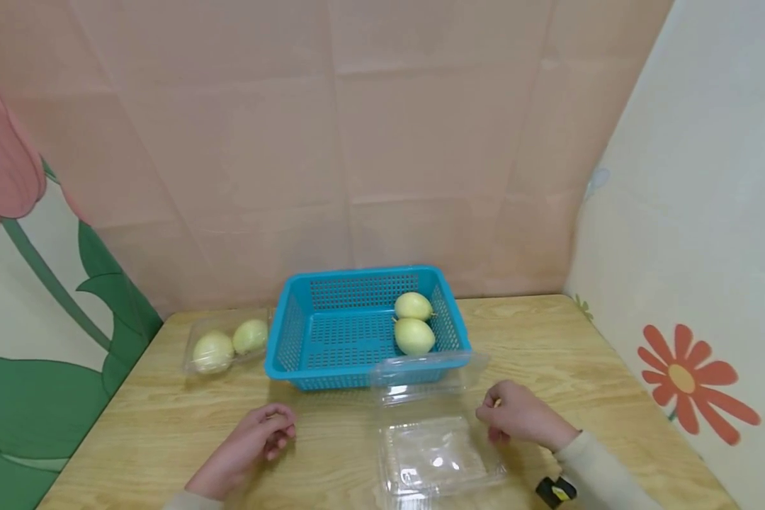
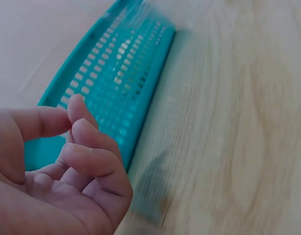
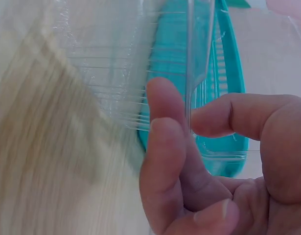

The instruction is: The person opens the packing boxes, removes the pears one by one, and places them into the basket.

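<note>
My right hand [image 1: 525, 418] pinches the edge of a clear plastic clamshell box [image 3: 116, 54] between thumb and fingers. In the head view this box [image 1: 430, 457] stands open, its lid raised at the back against the front of a blue perforated basket [image 1: 331, 379]. No fruit shows in it. To the left of the box, my left hand [image 1: 255, 439] hovers near the basket's front left corner. Its fingers [image 2: 99, 161] are loosely curled with nothing between them. Two pale yellow-green, melon-like fruits [image 1: 414, 336] lie at the right end inside the basket.
Left of the basket, a second clear box [image 1: 197, 327] with two similar fruits sits on the wooden table [image 1: 331, 467]. A pink cloth wall rises behind the table. A small black object [image 1: 556, 490] shows beside the right sleeve.
</note>
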Demonstrator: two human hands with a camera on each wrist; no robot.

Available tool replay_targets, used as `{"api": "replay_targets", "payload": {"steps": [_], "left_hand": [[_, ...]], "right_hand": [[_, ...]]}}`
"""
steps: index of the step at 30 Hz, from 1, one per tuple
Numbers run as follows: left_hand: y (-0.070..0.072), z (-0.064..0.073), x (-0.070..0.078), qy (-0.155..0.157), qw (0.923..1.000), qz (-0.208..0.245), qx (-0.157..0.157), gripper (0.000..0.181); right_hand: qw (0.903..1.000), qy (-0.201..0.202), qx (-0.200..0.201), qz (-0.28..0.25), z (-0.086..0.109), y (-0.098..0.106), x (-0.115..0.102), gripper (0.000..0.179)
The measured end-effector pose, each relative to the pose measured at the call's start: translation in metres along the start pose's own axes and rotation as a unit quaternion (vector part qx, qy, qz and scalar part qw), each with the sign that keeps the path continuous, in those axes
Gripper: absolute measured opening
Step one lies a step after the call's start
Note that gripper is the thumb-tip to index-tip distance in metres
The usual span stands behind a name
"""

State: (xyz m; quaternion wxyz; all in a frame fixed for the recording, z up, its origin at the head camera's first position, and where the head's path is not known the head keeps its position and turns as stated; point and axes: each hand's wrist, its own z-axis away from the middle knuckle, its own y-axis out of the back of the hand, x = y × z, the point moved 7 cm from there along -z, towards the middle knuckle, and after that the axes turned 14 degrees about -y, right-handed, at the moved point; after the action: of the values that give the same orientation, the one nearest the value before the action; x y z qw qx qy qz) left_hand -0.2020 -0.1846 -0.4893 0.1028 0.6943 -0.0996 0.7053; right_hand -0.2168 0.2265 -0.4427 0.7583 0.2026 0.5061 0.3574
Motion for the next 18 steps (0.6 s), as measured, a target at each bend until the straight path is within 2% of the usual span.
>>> {"api": "replay_targets", "payload": {"steps": [5, 11, 18], "left_hand": [[0.013, 0.002, -0.002, 0.009, 0.9996, -0.004, 0.025, 0.024], [0.025, 0.003, -0.002, 0.009, 0.9989, -0.006, 0.046, 0.025], [0.041, 0.000, -0.003, 0.021, 0.9977, -0.012, 0.063, 0.024]], "right_hand": [[0.9996, -0.026, 0.009, -0.002, 0.003, 0.018, 0.018, 0.018], [0.9977, -0.061, 0.028, 0.011, -0.003, 0.043, 0.046, 0.023], [0.9960, -0.075, 0.040, 0.029, -0.011, 0.067, 0.071, 0.026]]}}
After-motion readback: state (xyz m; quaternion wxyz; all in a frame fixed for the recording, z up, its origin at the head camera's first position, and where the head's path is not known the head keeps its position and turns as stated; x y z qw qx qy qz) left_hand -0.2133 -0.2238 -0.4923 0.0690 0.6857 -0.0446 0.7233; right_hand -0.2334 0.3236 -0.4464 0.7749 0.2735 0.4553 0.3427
